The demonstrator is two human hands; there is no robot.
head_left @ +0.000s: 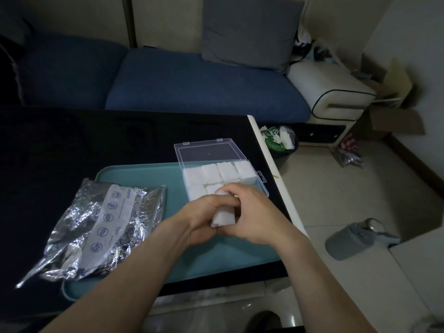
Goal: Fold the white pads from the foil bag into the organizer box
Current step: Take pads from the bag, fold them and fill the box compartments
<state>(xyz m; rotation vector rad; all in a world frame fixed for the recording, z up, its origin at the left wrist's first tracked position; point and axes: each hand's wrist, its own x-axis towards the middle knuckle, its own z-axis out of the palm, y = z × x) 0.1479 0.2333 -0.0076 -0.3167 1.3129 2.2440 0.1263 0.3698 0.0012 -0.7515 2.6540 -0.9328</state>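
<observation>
Fingers of both hands, left hand and right hand, curl round a folded white pad above the teal tray, just beside the organizer box near the table edge; foil bag lies left.

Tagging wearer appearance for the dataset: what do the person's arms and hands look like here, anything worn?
Both forearms are bare to the frame edge, with no sleeves in view. Left hand and right hand show no gloves, rings, watch or wristband. No markings are visible; the light is dim.
</observation>
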